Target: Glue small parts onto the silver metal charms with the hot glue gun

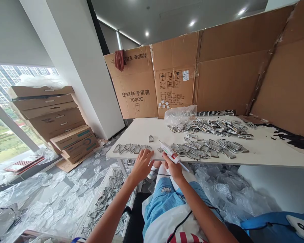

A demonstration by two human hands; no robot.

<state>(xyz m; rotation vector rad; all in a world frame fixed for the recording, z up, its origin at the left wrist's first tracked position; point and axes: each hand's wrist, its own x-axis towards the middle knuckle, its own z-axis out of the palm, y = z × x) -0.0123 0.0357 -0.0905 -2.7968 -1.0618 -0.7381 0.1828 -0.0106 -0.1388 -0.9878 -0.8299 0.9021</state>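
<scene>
- White shirt (pixel 157 226), blue shorts (pixel 159 202) nearest cam
- R hand (pixel 174 168): clamped on glue gun (pixel 171 152)
- L hand (pixel 142 165): at clip row (pixel 128 148) on table (pixel 139 130), can't tell grip
- 2 clip piles (pixel 205 147) to R

bright, even indoor light, small white glare spots on the ceiling lights (pixel 192 23), pale daylight from the left window (pixel 5 114), faint soft shadows, wide-angle stretching toward the edges

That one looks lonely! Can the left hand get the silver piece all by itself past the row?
Probably yes. The silver piece looks close to the left hand and nothing covers it; only the low row seems partly between them.
</scene>
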